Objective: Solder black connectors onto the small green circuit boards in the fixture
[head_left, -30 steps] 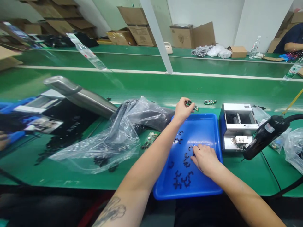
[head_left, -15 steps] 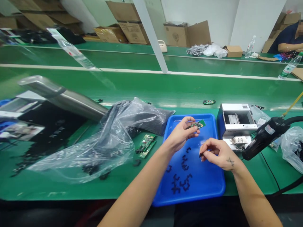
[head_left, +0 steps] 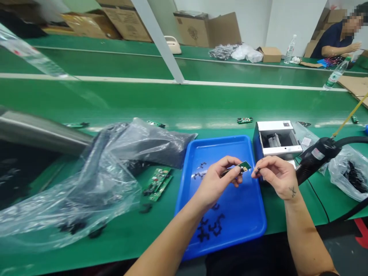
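Above the blue tray, my left hand grips a small green circuit board between thumb and fingers. Close to its right, my right hand pinches a small black plastic part, held a short gap from the board. Several black plastic clips lie scattered in the tray, some of them hidden behind my left hand and forearm. On the table left of the tray rest green circuit boards and one loose black clip.
A clear plastic bag of black parts lies left of the tray. A silver-and-blue metal fixture and a black electric screwdriver stand at the right. Beyond them is another bag of black parts. A co-worker sits far right.
The view has swung right. My two hands have come nearer each other, bringing the black part up close to the circuit board. The co-worker's arm is now raised.
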The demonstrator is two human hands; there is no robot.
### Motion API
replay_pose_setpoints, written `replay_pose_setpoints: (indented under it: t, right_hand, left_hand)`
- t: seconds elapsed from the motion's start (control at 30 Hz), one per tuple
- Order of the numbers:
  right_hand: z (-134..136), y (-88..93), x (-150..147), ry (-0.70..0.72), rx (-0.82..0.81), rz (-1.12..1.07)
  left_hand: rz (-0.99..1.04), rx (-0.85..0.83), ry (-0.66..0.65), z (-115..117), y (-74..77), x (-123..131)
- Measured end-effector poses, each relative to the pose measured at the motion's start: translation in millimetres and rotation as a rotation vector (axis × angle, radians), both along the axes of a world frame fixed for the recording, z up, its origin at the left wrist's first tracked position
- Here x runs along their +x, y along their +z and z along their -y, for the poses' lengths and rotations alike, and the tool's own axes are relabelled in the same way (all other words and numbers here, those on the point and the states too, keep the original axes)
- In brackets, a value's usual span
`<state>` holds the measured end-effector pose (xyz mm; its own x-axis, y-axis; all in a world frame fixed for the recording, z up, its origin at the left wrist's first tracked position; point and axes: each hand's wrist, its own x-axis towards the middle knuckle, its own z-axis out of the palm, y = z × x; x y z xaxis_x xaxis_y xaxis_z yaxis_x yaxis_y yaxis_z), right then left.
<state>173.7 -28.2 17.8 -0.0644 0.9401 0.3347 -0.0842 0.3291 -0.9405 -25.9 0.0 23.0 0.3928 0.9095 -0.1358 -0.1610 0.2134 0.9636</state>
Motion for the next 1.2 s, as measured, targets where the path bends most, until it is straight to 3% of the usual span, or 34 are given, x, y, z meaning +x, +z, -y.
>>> replay_pose_setpoints:
  t: [0.23, 0.5, 0.67, 0.9, 1.2]
  right_hand:
    - [2.3, -6.1, -6.1, -0.168, 0.164, 0.153]
    - [2.5, -6.9, -19.7, -0.34, 0.357, 0.428]
    - [4.2, -4.9, -18.4, -0.334, 0.338, 0.543]
    - [4.7, -2.6, -6.5, -0.259, 0.252, 0.496]
    - [9.2, -0.5, -4.8, -0.24, 0.145, 0.52]
  left_hand:
    - [0.016, 0.049, 0.002, 9.3, -3.1, 4.8]
    - [0.14, -0.027, -0.053, 11.8, -8.0, 2.8]
    - [0.027, 0.04, -0.006, 10.1, -5.4, 3.0]
    - [-0.185, 0.189, 0.077, 12.6, 3.5, -1.1]
    - [-0.219, 0.207, 0.064, 16.4, 8.2, -3.4]
